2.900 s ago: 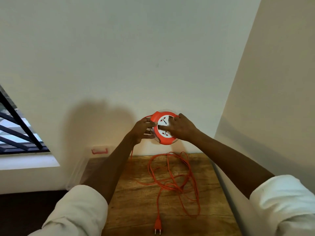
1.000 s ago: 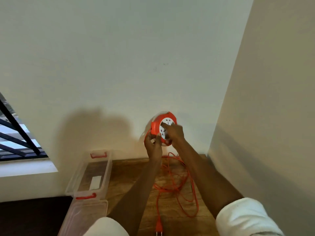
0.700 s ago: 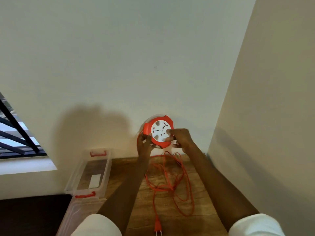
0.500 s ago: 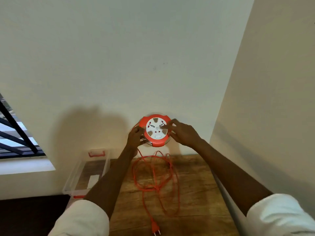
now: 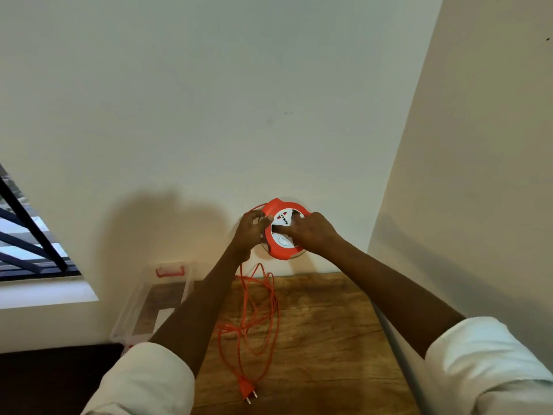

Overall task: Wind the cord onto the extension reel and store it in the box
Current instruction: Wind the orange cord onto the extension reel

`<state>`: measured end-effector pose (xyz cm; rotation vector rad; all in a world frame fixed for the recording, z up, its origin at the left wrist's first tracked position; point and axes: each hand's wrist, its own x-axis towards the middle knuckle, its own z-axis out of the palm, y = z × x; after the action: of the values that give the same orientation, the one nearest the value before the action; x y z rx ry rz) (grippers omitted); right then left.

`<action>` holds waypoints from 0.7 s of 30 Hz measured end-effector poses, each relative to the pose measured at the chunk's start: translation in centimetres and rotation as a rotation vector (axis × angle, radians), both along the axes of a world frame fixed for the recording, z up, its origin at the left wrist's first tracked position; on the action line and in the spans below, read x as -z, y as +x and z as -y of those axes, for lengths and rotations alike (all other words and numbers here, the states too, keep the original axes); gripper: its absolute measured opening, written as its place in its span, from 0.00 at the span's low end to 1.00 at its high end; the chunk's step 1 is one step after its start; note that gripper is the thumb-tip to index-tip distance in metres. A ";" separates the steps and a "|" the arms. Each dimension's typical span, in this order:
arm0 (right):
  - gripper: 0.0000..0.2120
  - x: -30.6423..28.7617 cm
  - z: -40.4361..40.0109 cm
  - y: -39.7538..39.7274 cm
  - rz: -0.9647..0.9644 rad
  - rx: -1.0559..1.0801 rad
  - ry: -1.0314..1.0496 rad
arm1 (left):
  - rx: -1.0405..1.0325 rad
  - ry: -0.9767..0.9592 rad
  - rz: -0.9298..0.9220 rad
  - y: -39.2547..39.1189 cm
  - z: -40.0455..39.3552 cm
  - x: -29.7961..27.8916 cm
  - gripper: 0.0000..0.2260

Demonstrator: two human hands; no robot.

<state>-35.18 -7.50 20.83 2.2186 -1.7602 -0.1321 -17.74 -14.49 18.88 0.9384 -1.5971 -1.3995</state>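
I hold a round orange extension reel with a white socket face up in front of the wall, above the far edge of the wooden table. My left hand grips its left rim, where the cord leaves the reel. My right hand rests on the white face with its fingers pressed onto it. The orange cord hangs from the reel and lies in loose loops on the table. Its plug lies near the front edge. A clear plastic box with red latches stands open at the table's left.
A white wall rises straight ahead and another wall closes the right side along the table's edge. A window with dark bars and a white sill sits at the left. The dark floor shows at the lower left.
The reel has tilted and turned in my hands. The loops on the table have shifted and the plug has slid a little. My view has swung, showing more or less of the box.
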 end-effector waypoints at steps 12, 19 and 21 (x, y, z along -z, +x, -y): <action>0.29 2.8 0.9 5.0 1.969 0.823 -0.132 | -0.330 0.305 -0.542 -4.2 -6.3 5.6 0.11; 0.18 4.4 -0.5 2.5 1.854 0.714 0.115 | -0.358 0.335 -0.452 -1.5 -5.4 6.7 0.16; 0.15 4.4 -1.0 0.4 1.287 0.547 0.000 | -0.355 0.295 -0.319 0.4 -4.0 7.0 0.18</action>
<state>-34.74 -6.50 16.47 1.7625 -2.8621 1.4583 -17.32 -10.52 11.93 1.0470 -0.9521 -1.4628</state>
